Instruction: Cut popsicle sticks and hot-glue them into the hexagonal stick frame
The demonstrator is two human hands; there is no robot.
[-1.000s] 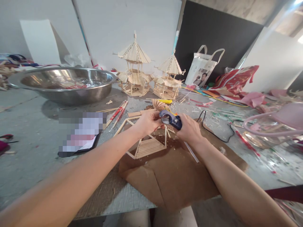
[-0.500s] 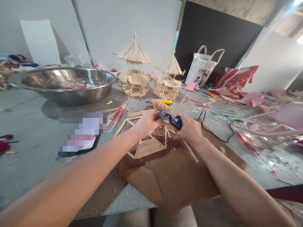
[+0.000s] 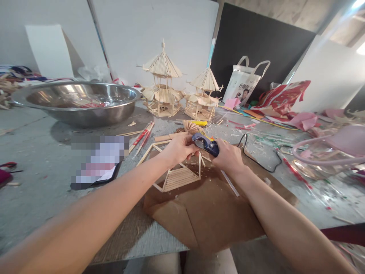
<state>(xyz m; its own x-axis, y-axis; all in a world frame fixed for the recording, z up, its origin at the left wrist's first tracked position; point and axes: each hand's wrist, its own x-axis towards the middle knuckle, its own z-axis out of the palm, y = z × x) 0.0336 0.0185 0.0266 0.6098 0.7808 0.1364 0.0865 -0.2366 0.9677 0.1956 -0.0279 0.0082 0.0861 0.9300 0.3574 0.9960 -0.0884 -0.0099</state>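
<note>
My right hand is wrapped around the dark blue handles of a pair of hand shears, whose curved head points left. At that head, my left hand has its fingers pinched together; whatever they hold is hidden by the hand and the tool. Below my left hand lies a polygonal frame of thin wooden sticks, one section filled with parallel sticks. Short stick pieces lie just right of the frame. Brown board lies under the frame, and a clear glue stick rests on it beside my right wrist.
A steel basin and a phone are on the left. Two stick pagodas stand behind my hands, near a yellow-handled tool. On the right are a black cable, a clear tub with a pink handle and scraps.
Almost nothing differs. Both hands stay at the shears in the same place, with only a very slight shift of my right hand.
</note>
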